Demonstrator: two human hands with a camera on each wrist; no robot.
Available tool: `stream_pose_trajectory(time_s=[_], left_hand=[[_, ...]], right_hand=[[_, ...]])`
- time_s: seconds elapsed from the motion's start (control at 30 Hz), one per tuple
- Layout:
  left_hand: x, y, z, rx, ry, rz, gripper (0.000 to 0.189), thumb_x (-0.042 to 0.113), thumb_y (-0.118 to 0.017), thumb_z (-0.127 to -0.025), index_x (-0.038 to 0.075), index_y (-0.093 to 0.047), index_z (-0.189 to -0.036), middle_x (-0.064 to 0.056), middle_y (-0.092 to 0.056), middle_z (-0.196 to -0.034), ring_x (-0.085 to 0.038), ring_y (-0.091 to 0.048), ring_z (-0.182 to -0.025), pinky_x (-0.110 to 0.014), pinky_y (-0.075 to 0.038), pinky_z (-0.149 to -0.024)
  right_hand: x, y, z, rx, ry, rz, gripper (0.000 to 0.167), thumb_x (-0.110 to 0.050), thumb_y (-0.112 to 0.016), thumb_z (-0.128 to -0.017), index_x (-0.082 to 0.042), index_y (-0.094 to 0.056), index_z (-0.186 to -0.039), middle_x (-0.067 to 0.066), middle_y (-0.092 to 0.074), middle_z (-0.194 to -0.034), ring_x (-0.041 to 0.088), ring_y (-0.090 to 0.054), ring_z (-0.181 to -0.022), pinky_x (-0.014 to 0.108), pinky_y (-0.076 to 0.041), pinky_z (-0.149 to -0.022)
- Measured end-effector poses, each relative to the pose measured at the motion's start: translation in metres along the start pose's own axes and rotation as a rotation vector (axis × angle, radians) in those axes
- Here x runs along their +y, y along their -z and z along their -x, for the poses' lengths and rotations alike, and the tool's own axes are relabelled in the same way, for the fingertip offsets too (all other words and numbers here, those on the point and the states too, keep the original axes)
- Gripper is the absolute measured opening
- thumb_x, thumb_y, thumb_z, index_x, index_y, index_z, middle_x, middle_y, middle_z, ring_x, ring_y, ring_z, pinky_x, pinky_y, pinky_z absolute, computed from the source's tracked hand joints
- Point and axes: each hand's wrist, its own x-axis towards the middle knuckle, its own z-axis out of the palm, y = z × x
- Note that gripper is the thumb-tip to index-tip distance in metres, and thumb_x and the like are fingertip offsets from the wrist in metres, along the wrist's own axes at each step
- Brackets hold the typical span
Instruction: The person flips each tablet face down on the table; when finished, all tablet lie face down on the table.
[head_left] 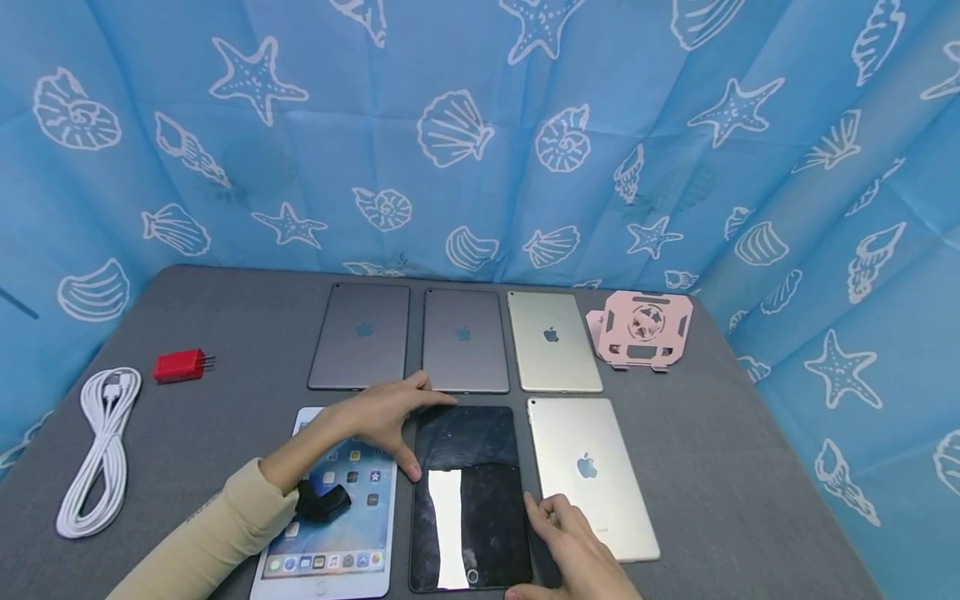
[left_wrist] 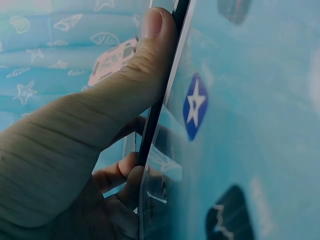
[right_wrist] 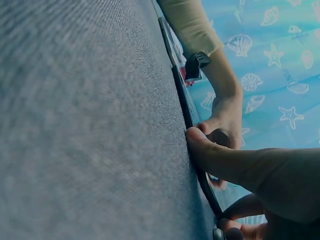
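A black-fronted tablet (head_left: pixel 491 517) with a dark, reflective screen lies face up at the front middle of the table. My left hand (head_left: pixel 382 417) holds its upper left corner, thumb on the left edge and fingers at the top edge. At the lower right corner, my right hand (head_left: pixel 581 554) grips it, with fingertips by the right edge and the thumb at the bottom. Under my left forearm lies a white tablet (head_left: pixel 352 517) with a lit home screen. Close to my right hand is a gold tablet (head_left: pixel 585 462), back side up. The right wrist view shows the right thumb (right_wrist: pixel 220 157) against a thin dark edge.
Behind are two grey tablets (head_left: pixel 360 342) and another gold tablet (head_left: pixel 551 337), all backs up. A pink stand (head_left: pixel 645 329) is at the back right. On the left lie a red charger plug (head_left: pixel 180 366) and a coiled white cable (head_left: pixel 105 450). A blue curtain (head_left: pixel 315 167) surrounds the grey table.
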Motion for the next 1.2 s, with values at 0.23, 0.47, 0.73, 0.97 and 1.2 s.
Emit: stream_pose_trajectory(time_s=[0.23,0.47,0.73,0.97,1.2], left_hand=[[0.000,-0.002,0.000,0.025,-0.016,-0.016,0.111,0.056,-0.097,-0.056,0.024,-0.051,-0.151,-0.003,-0.050,-0.115,-0.013,-0.044,-0.083,-0.027,-0.034,-0.067],[0.001,-0.002,0.000,0.041,-0.020,-0.018,0.111,0.056,-0.097,-0.055,0.024,-0.052,-0.151,-0.004,-0.051,-0.117,-0.013,-0.045,-0.083,-0.027,-0.035,-0.066],[0.001,-0.002,-0.001,0.046,-0.031,-0.003,0.109,0.054,-0.097,-0.054,0.023,-0.054,-0.149,-0.003,-0.050,-0.110,-0.012,-0.042,-0.080,-0.025,-0.033,-0.064],[-0.002,-0.003,-0.003,0.068,-0.061,-0.023,0.110,0.055,-0.099,-0.051,0.024,-0.056,-0.147,-0.005,-0.055,-0.119,-0.012,-0.045,-0.081,-0.025,-0.035,-0.065],[-0.001,-0.004,-0.004,0.071,-0.056,-0.022,0.109,0.053,-0.099,-0.050,0.024,-0.057,-0.147,-0.001,-0.052,-0.108,-0.011,-0.039,-0.076,-0.024,-0.030,-0.062]], right_hand=[[0.005,-0.002,0.000,-0.021,0.042,-0.095,0.105,-0.046,-0.090,-0.074,0.004,-0.042,-0.152,0.000,-0.041,-0.115,0.014,-0.034,-0.094,0.024,-0.036,-0.073],[0.009,-0.005,-0.003,-0.036,0.054,-0.200,0.101,-0.035,-0.091,-0.076,0.007,-0.039,-0.152,0.000,-0.038,-0.112,0.020,-0.031,-0.097,0.025,-0.035,-0.080],[0.012,-0.006,-0.003,-0.015,0.039,-0.295,0.097,-0.024,-0.093,-0.073,0.006,-0.043,-0.151,-0.001,-0.037,-0.107,0.017,-0.029,-0.099,0.024,-0.032,-0.082],[0.012,-0.005,-0.001,-0.001,0.013,-0.342,0.100,-0.025,-0.095,-0.070,-0.003,-0.044,-0.153,-0.004,-0.039,-0.108,0.007,-0.029,-0.099,0.023,-0.032,-0.084],[0.017,-0.006,0.000,0.014,0.051,-0.438,0.099,-0.023,-0.094,-0.071,-0.004,-0.043,-0.154,-0.002,-0.042,-0.113,0.006,-0.028,-0.097,0.019,-0.033,-0.078]])
